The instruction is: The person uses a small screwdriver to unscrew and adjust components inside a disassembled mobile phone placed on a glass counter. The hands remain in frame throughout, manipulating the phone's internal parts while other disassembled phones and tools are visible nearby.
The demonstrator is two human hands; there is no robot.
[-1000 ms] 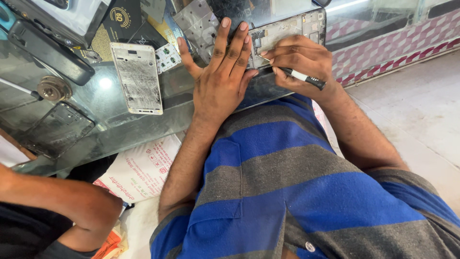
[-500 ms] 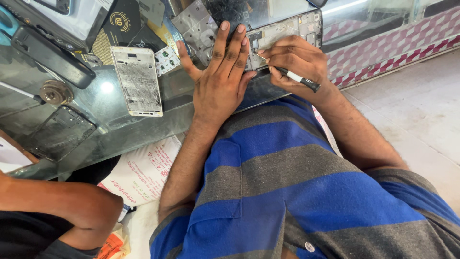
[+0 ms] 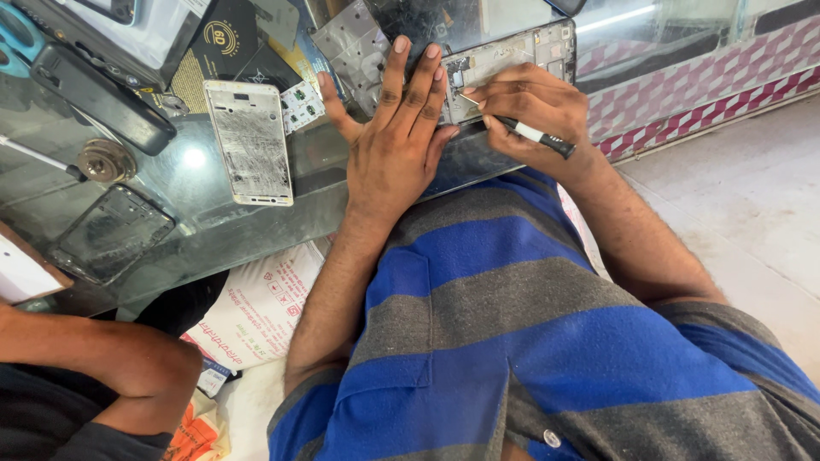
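My left hand (image 3: 401,149) flat, pinning the opened silver phone frame (image 3: 504,64) on the glass counter (image 3: 196,222); right hand (image 3: 534,111) clamped on black-and-white screwdriver (image 3: 534,135); mid-unscrewing, I judge; tip needs steady seating.

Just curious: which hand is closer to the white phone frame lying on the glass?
Left. The left hand lies flat just beside the white phone frame; the right hand is farther away, holding a screwdriver.

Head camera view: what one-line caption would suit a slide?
Left hand pressed flat on an opened grey phone frame while the right hand works a slim black-and-white screwdriver on it.
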